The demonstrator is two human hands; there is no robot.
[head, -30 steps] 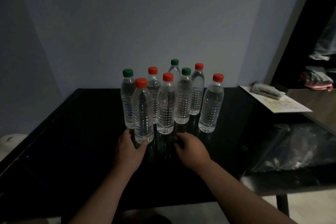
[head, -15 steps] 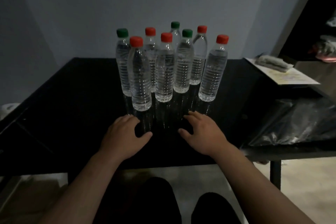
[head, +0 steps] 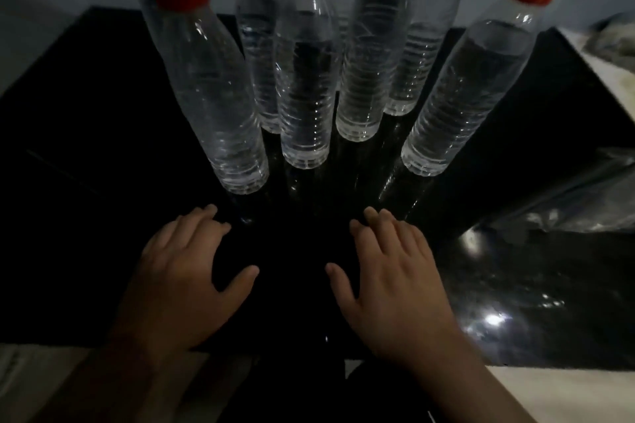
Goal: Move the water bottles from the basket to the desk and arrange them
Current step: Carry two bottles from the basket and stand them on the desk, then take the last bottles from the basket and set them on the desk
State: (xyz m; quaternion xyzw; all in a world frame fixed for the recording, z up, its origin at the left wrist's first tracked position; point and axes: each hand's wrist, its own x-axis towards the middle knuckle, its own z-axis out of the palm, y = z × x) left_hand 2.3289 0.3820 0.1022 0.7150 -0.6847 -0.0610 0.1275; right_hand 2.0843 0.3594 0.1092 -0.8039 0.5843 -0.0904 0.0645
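Observation:
Several clear water bottles with red or green caps stand upright in a tight cluster on the black desk (head: pixel 86 120). Nearest me are a red-capped bottle on the left (head: pixel 213 86), a red-capped one in the middle (head: pixel 304 79), a green-capped one (head: pixel 369 62) and a red-capped one on the right (head: pixel 464 89). My left hand (head: pixel 185 282) and my right hand (head: pixel 395 282) lie flat on the desk in front of the bottles, fingers spread, holding nothing and touching no bottle. No basket is in view.
A crumpled clear plastic bag (head: pixel 580 203) lies on the desk at the right. Paper with a grey cloth (head: pixel 615 41) sits at the far right. The desk's near edge runs just below my wrists, with pale floor beyond.
The camera has dropped closer to the desk, so the bottles loom larger. Both hands drew back from the bottles toward the near edge and flattened on the desk.

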